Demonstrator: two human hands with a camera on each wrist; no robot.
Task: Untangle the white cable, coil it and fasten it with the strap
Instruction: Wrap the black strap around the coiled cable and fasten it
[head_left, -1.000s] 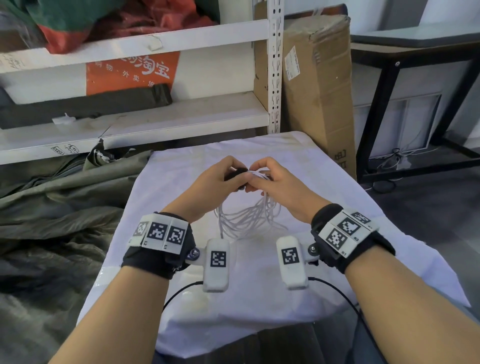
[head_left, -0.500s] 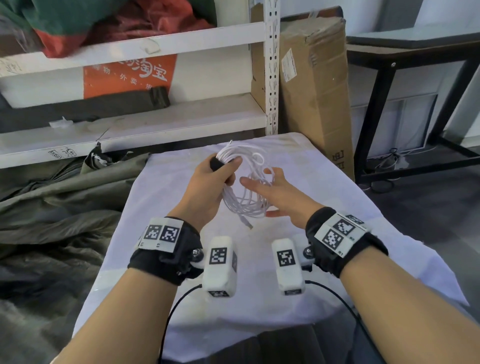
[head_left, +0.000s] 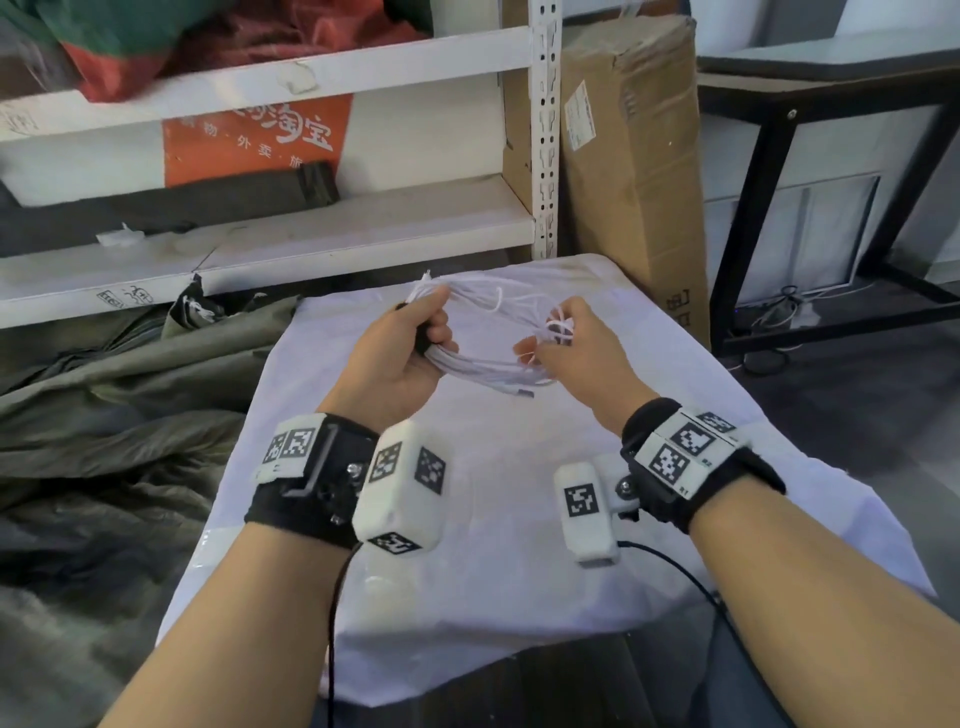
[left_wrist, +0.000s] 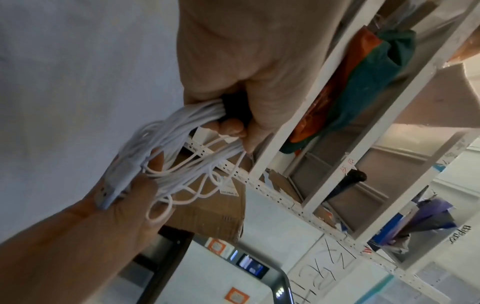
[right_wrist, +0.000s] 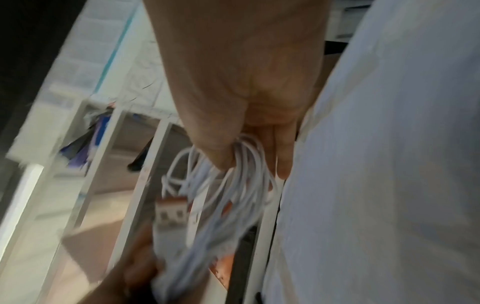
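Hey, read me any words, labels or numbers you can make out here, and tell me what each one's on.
"淘宝": white characters on the orange sign behind the shelf; the smaller line under it is too blurred.
Cardboard box: paper label and printed marks unreadable.
Wrist tags: square codes only.
Handwriting on the white board: illegible.

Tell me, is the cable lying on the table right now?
No, the cable is held up above the table, gripped by the left hand on one side and the right hand on the other.
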